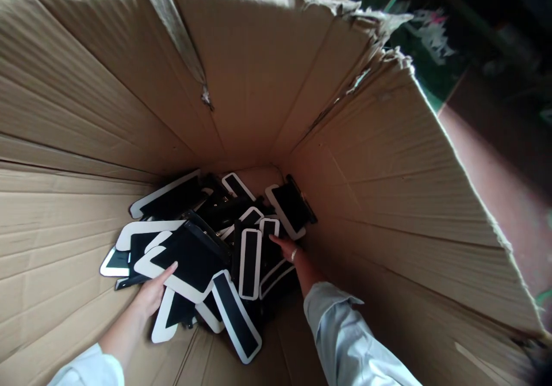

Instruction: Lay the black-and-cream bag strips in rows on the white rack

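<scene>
Deep inside a large cardboard box lies a jumbled pile of flat black panels with white rounded borders. My left hand grips the white edge of a wide black panel, its thumb on top and the other fingers hidden underneath. A dark bar runs along that panel's far side. My right hand reaches into the pile's right side, its fingers closed at a small white-bordered panel. Beside it a narrow panel stands tilted. Another long narrow panel lies slanted near the front.
One more panel leans against the box's right wall. The cardboard rim rises high on the right, and its far corner is torn and frayed. A loose strip hangs down the far wall. Reddish floor shows outside.
</scene>
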Motion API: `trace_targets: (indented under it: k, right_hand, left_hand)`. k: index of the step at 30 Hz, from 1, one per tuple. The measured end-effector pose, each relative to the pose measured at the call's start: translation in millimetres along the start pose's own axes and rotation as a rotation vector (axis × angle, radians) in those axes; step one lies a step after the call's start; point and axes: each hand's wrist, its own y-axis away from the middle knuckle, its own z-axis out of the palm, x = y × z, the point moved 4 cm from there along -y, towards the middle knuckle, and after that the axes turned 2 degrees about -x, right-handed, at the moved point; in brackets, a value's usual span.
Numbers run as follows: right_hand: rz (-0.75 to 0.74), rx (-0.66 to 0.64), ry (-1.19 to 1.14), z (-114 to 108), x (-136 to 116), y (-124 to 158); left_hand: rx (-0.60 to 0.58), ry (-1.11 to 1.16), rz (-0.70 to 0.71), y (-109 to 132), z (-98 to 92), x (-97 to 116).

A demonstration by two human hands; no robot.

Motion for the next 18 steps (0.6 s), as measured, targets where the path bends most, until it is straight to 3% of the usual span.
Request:
trace_targets:
  k: [4, 8, 12, 15, 18]
  right_hand:
    - [-0.029, 0.018, -0.033, 10, 9, 4]
    - [-0.097, 0.097, -0.022, 8, 8, 5]
    - [-0.108, 0.093, -0.093, 17, 11, 11]
    - [-0.102, 0.014, -0.162, 36, 10, 19]
    - [-0.097, -0.072, -0.180, 62, 0, 29]
  left_hand:
    - [-0.077, -0.082, -0.042, -8, 8.4, 5]
    - [-0.001, -0.055, 0.107, -18, 25.4, 11]
    - [0.059, -0.047, 0.161, -18, 40.5, 14]
    - [0.185, -0.252, 0.289, 0, 35.9, 25]
    - [0.292, -0.510, 0.337, 38, 20.9, 36]
